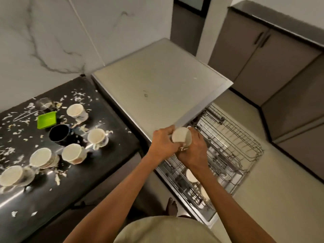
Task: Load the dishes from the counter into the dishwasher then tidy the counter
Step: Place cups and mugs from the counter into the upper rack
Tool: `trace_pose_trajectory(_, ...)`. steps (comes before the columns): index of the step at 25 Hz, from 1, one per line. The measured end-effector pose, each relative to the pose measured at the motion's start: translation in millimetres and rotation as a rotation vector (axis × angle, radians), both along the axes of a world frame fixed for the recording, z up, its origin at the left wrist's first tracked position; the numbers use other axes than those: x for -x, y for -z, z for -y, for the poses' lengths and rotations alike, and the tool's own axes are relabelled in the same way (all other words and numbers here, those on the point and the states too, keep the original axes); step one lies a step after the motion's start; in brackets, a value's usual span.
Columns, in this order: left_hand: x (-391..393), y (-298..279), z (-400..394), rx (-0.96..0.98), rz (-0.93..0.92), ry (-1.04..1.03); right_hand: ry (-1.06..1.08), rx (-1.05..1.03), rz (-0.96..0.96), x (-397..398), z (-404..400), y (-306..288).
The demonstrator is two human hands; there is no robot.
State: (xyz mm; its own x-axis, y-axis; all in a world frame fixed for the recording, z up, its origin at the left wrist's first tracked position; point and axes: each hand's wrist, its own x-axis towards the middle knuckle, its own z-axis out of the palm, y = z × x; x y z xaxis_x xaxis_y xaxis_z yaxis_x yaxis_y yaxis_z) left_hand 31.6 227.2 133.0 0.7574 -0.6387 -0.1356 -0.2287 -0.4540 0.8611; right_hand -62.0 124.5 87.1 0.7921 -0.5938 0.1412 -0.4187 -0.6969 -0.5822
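Both hands are meeting on one white cup point(181, 136), held over the near corner of the pulled-out dishwasher rack point(228, 155). The left hand point(162, 145) is wrapping its grip round the cup's left side, while the right hand point(193, 151) is curling its grip round the right side and underside; the cup is tilting, its mouth facing the camera. Below the right forearm, two pale dishes point(191, 175) are sitting in the rack's front rows. The dishwasher's grey top point(157, 81) is lying just behind the hands. To the left, the black desk point(87, 172) is carrying five more white cups point(77, 111), a black mug point(58, 135), a green square dish point(47, 120), a metal strainer point(43, 103) and scattered white scraps point(80, 95).
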Motion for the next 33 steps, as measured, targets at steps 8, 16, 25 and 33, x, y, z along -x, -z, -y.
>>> trace_pose_trajectory(8, 55.5, 66.3, 50.6, -0.095, -0.015, 0.229, 0.26, -0.278, -0.089, 71.6, 30.0, 31.7)
trace_pose_trajectory(16, 42.0, 121.8, 55.1, -0.259, -0.13, 0.289, 0.281, -0.301, -0.307, 53.2, 27.1, 109.9)
trace_pose_trajectory(25, -2.2, 193.8, 70.2, -0.354, -0.39, 0.318, 0.433, -0.451, -0.292, 12.7, 17.9, 169.0)
trace_pose_trajectory(33, -8.4, 231.8, 82.9, -0.502, -0.504, 0.249, 0.488, -0.461, -0.295, -7.6, 18.9, 204.6)
